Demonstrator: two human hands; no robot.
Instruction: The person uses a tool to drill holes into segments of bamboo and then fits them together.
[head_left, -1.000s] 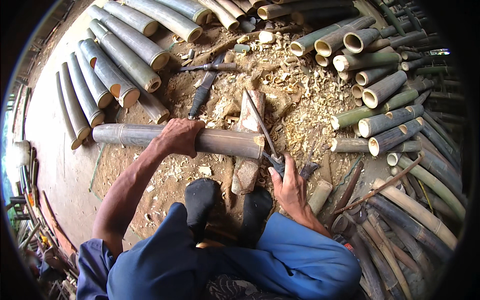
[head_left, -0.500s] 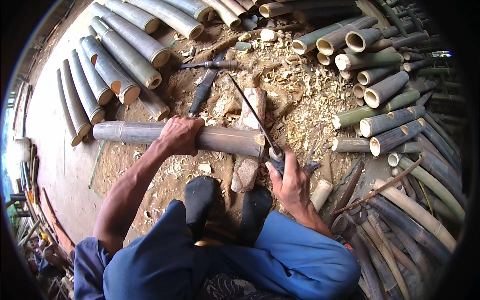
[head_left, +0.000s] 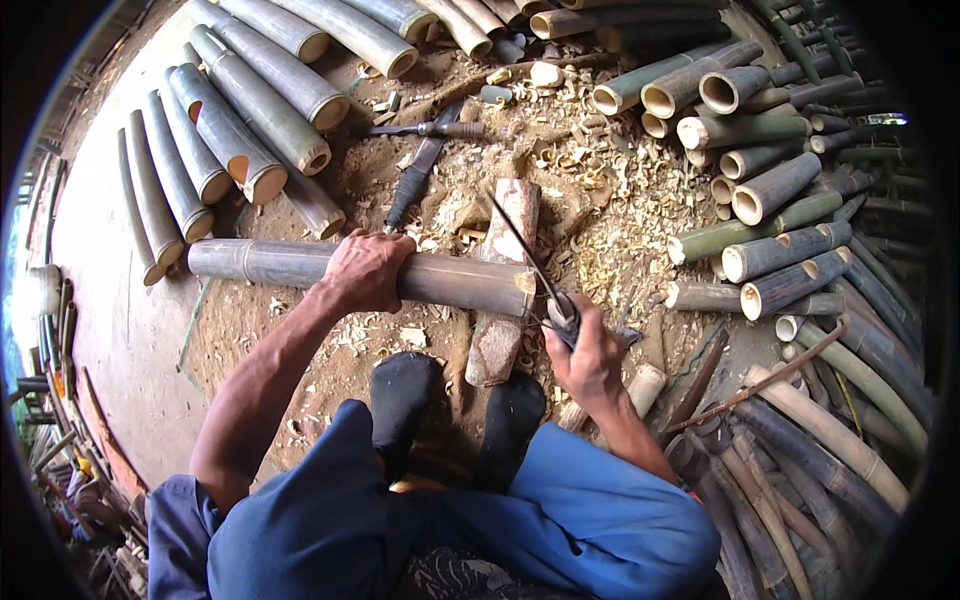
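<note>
Bamboo tube (head_left: 455,281) is lying across wood block (head_left: 495,350).
Left of the block, my left hand (head_left: 368,270) is clasping the tube from above, fingers wrapped round it; right of the block, my right hand (head_left: 590,357) is gripping a knife (head_left: 563,316) by its handle.

Two hands (head_left: 368,272); one held tube (head_left: 455,281); one held knife (head_left: 562,314); one log (head_left: 500,335); two feet (head_left: 407,395). At least two ground blades (head_left: 424,158). Upper left, at least ten tubes (head_left: 258,95), one notched. Right, two notched tubes (head_left: 785,250) in a pile (head_left: 775,190) too tangled to count. Shavings (head_left: 600,237), countless.
</note>
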